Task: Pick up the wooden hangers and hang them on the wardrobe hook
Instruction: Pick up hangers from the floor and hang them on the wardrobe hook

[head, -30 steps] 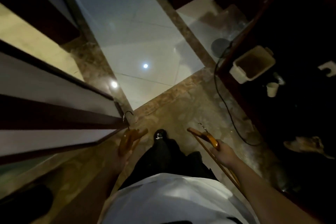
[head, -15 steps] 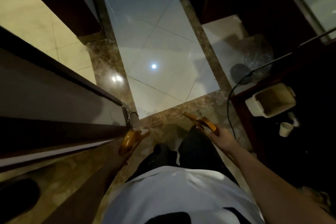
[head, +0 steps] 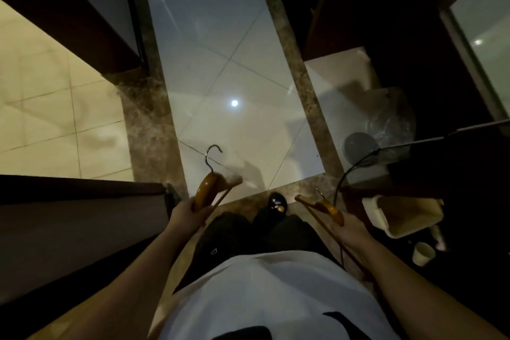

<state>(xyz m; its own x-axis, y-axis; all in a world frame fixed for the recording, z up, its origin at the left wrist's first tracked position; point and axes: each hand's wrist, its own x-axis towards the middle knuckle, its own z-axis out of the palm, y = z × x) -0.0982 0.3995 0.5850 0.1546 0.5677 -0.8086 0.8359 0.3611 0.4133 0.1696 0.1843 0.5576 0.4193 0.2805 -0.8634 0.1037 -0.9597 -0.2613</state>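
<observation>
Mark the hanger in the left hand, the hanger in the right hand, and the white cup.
left hanger [head: 205, 191]: head view, wooden shoulder.
right hanger [head: 332, 209]: head view, wooden shoulder.
white cup [head: 422, 257]: head view, side wall.

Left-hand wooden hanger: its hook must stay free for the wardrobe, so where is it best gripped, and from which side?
Grip the hanger by its wooden shoulder below the hook, from the near side, as the left hand does; the hook points away, clear of fingers.

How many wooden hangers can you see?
2. The left wooden hanger is gripped in the left hand; the right wooden hanger is gripped in the right hand. Another could be stacked unseen behind either.
</observation>
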